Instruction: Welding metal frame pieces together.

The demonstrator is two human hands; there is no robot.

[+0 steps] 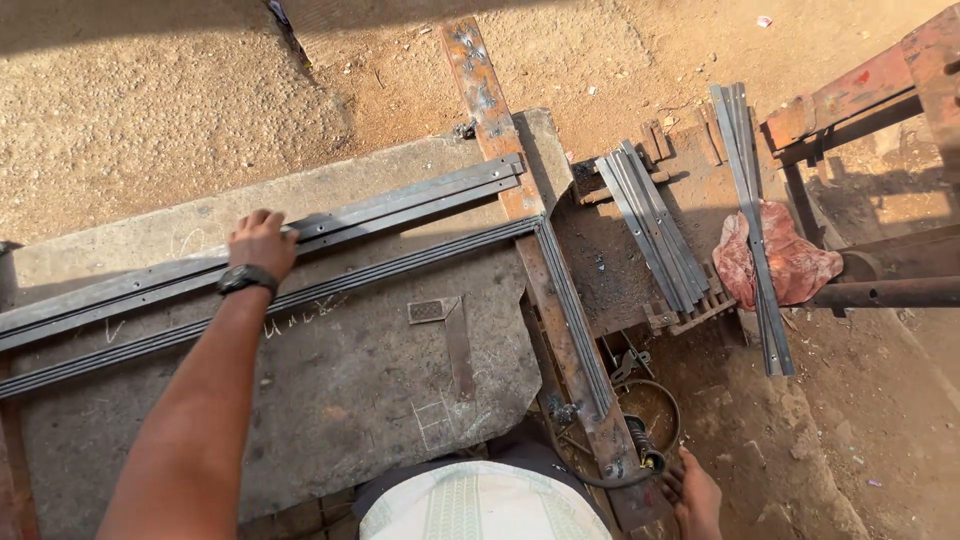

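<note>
Left hand: the left hand (262, 243) lies palm-down on the long steel bars (300, 240) that run across the far side of the bench (350, 400); its fingers (262, 219) are curled over the top of the bars, pressing rather than closed around them.
Right hand: the right hand (697, 492) hangs low beside the bench's right end, near a round metal pan (652, 405) on the ground; whether its fingers are open or closed, I cannot tell.
Work piece: a mitred steel frame (540, 235) lies on the bench just nearer than the held bars, one leg running left along the slab, the other running towards the person along a rusty beam (487, 100).
Doing it well: judging by the grip, the bars slide best if kept flat and parallel to the frame leg, pushed from the top, so that the bundle does not fan out.
Edges: the bars' right ends stop at the rusty beam; the slab's far edge is just beyond them, so a tilt could tip them off onto the sand.
Open room: the slab's near middle is bare apart from a small try square (446, 330); to the right, loose strips (655, 225) and a pink cloth (775, 258) crowd the ground.
</note>
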